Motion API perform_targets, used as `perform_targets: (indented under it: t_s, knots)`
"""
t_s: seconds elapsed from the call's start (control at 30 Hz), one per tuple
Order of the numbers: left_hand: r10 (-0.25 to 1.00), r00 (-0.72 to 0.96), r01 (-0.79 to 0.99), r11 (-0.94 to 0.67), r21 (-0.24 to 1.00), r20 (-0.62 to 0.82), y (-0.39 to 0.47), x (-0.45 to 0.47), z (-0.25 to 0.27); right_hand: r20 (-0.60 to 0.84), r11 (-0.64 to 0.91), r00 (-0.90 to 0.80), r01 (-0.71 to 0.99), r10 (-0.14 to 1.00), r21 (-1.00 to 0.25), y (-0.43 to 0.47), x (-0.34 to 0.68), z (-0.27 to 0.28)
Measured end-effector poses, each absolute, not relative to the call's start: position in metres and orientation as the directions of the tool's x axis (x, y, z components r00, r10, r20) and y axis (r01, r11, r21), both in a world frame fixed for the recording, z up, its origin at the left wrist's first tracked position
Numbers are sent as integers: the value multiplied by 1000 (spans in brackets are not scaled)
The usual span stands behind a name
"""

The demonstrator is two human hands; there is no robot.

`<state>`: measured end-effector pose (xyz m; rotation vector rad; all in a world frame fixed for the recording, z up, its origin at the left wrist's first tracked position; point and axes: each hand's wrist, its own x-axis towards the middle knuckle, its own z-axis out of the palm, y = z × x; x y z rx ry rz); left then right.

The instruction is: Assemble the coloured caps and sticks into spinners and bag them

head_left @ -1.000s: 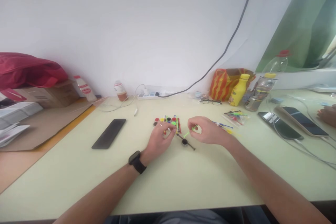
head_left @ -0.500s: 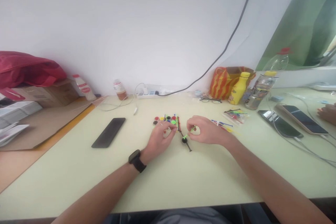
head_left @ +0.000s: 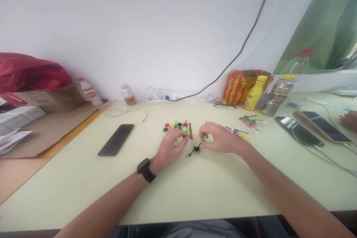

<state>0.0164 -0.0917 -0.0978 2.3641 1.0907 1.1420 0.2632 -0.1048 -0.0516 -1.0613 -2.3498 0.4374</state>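
Note:
My right hand (head_left: 219, 137) is closed, with thumb and forefinger pinching a thin green plastic stick (head_left: 198, 144). The stick's lower end meets a small black disc (head_left: 196, 149) with a black stick (head_left: 190, 154) across it. To the left, my left hand (head_left: 171, 143) is closed, its thumb and fingertip drawn together; anything between them is too small to make out. Small coloured discs (head_left: 166, 125) in red, yellow, black, blue and green lie just beyond the left hand, partly covered by it. Red and dark sticks (head_left: 190, 131) lie beside them.
A black phone (head_left: 116, 140) lies left. More coloured sticks (head_left: 237, 131) and a small plastic bag of parts (head_left: 252, 122) are right. Behind stand a striped bag (head_left: 235, 85), yellow bottle (head_left: 256, 93), glasses (head_left: 224, 105) and power strip (head_left: 156, 100). Two phones (head_left: 299, 131) and another person's hand (head_left: 348, 120) are far right.
The black stick across the disc has turned; its near end now points lower left instead of lower right. My right hand keeps its pinch on the green stick. The left hand has barely moved.

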Motion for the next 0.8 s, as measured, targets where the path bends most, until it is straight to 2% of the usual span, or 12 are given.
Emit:
perform_targets:
  t_s: [0.5, 0.67, 0.8]
  knots:
    - [734, 403, 498, -677, 542, 546, -92, 16, -97, 287, 659, -597, 631, 749, -409, -105, 265, -49]
    - [733, 402, 485, -678, 552, 548, -93, 17, -98, 92, 557, -582, 703, 808, -442, -101, 291, -37]
    - [746, 408, 491, -665, 562, 526, -95, 18, -98, -143, 310, -416, 829, 898, -465, -99, 333, -25]
